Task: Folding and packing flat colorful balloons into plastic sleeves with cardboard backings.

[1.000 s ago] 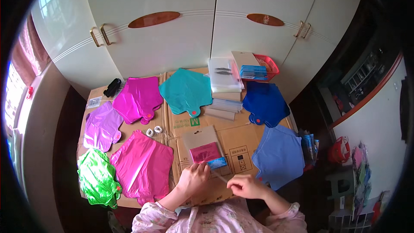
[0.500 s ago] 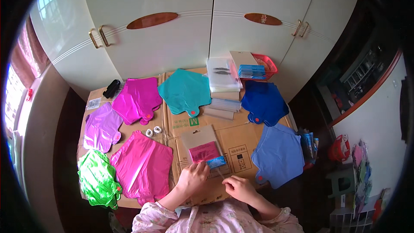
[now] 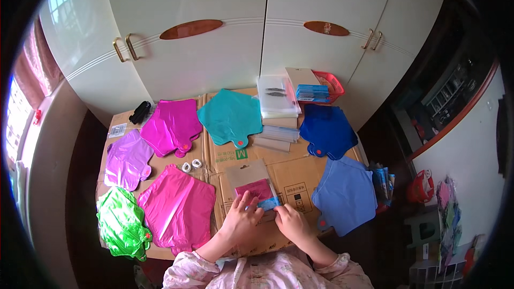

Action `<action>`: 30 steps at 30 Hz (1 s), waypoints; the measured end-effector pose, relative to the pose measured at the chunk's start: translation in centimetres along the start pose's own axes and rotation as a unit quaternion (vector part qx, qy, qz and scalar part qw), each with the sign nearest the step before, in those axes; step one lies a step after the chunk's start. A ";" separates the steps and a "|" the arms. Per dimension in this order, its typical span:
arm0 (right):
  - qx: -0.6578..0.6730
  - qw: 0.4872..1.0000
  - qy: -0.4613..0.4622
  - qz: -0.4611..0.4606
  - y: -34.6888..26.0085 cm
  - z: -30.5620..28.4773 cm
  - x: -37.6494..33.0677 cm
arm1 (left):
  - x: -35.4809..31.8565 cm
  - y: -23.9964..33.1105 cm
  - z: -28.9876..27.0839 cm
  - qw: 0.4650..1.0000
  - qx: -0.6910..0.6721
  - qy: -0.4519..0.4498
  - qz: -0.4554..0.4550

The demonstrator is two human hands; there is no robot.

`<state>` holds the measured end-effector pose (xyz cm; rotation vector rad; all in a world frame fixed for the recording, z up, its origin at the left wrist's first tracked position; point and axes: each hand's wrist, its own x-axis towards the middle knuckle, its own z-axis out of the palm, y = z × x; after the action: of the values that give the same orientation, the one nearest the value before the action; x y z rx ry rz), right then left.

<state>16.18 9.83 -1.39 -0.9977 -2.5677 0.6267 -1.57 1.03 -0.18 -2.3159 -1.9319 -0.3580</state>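
A beige hanging card (image 3: 242, 174) lies on the cardboard in front of me, a slot near its top. On it rest a folded pink foil sheet (image 3: 254, 189) and a small light-blue packet (image 3: 269, 203). What looks like clear plastic shows along the card's right edge. My left hand (image 3: 242, 218) lies over the card's lower part with its fingers spread, touching the pink foil and the blue packet. My right hand (image 3: 292, 225) is closed at the lower right corner, beside the blue packet's end; its fingertips hide whatever they pinch.
Stacks of flat foil balloons surround the card: pink (image 3: 179, 208), green (image 3: 122, 222), lilac (image 3: 127, 159), magenta (image 3: 170, 126), teal (image 3: 230, 116), dark blue (image 3: 327, 130) and pale blue (image 3: 345, 197). Clear bags (image 3: 276, 99), cards and a red basket (image 3: 334, 86) stand at the back. White rolls (image 3: 196, 164) lie left of centre.
My right hand has moved up and left to the packet's corner. My left hand's fingers have spread and shifted onto the pink foil and blue packet.
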 end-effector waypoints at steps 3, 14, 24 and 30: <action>0.049 0.992 -0.056 -0.103 1.3 -1.8 0.2 | -0.4 -0.2 0.5 1.000 0.006 -0.011 0.011; 0.065 0.981 -0.005 -0.181 3.1 -2.3 1.9 | -0.6 -1.3 0.8 0.998 -0.013 -0.023 0.053; 0.075 0.974 0.017 -0.214 3.6 -0.8 3.1 | -0.7 -2.5 0.9 0.996 -0.040 -0.050 0.064; 0.100 0.962 -0.002 -0.255 3.9 -0.3 3.7 | -0.6 -2.9 0.2 0.997 -0.060 -0.027 0.051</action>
<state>15.88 15.09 -2.66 -0.2463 -2.5451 0.7134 -4.46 1.08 -0.75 -2.5126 -1.8557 -0.4167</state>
